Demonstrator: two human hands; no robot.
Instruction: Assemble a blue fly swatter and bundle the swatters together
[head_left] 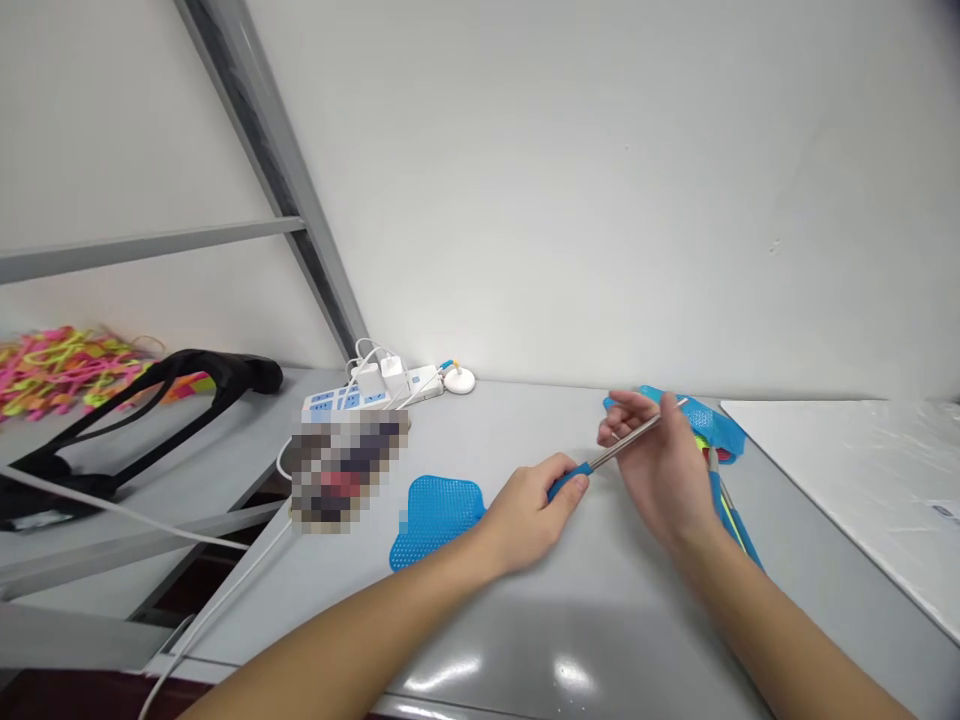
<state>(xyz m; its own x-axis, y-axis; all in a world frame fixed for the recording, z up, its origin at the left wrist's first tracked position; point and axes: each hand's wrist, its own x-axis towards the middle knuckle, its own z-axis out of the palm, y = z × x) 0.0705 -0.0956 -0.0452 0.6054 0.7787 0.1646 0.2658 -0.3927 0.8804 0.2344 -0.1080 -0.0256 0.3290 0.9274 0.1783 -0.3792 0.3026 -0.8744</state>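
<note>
My left hand (534, 512) grips the blue handle end of a thin metal rod (626, 445). My right hand (660, 465) holds the rod's other end between the fingers, above the grey table (480, 620). A loose blue mesh swatter head (435, 515) lies flat on the table just left of my left hand. Behind and under my right hand lie more blue swatter parts (712, 425), with yellow and blue handles running toward my right wrist.
A white power strip (360, 398) with chargers and cables sits at the back by the wall. A blurred object (341, 470) lies left of the mesh head. A black frame (150, 410) and a pile of pink and yellow pieces (60, 365) are at far left. White sheets (862, 480) lie at right.
</note>
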